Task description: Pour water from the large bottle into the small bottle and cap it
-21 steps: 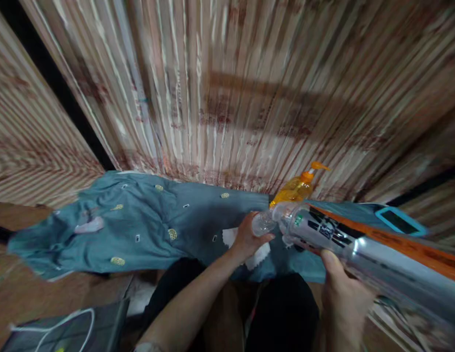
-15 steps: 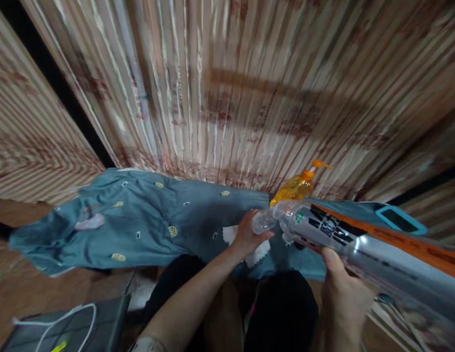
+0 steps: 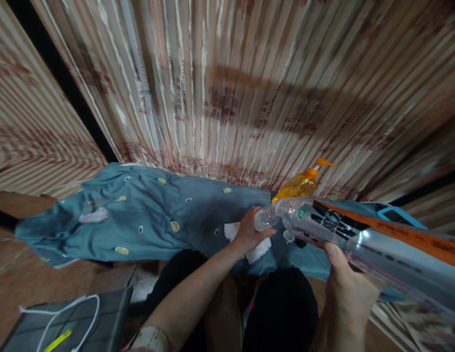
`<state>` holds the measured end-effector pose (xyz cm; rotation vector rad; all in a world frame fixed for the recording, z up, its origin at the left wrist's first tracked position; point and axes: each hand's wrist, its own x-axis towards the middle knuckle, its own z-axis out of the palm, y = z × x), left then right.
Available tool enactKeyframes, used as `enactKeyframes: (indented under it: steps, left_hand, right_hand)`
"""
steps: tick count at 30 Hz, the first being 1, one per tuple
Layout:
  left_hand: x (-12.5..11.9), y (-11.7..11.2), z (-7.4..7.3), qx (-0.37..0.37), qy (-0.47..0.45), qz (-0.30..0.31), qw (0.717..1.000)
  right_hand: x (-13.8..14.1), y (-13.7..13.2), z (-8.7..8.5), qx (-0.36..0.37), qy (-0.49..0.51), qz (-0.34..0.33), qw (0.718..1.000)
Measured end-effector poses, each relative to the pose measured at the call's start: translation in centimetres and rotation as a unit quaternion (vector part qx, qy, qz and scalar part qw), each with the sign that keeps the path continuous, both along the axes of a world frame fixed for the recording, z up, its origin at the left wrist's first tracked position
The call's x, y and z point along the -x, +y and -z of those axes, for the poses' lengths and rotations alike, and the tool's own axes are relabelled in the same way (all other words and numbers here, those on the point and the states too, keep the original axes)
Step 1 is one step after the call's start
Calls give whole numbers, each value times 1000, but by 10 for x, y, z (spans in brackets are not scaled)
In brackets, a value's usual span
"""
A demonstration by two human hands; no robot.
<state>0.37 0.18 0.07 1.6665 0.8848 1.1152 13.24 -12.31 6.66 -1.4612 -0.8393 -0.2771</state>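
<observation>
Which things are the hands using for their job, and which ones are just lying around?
In use:
- small clear container, held by the left hand
- big clear bottle with an orange label, held by the right hand

Seemingly just lying about:
- yellow pump bottle
- blue-rimmed object
- white scalloped sheet
- white cable
- yellow strip

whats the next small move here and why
Perhaps steady the clear container with the left hand: the large bottle in the right hand points its neck at it, and a spill could wet the white sheet nearby.
</observation>
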Motion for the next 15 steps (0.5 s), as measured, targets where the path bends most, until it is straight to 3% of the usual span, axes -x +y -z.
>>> enactKeyframes:
  steps: [15]
  left_hand:
    - [0,1,2,16,2,3,1000]
  right_hand:
    - [-10,-7,11,50,-41,17,998]
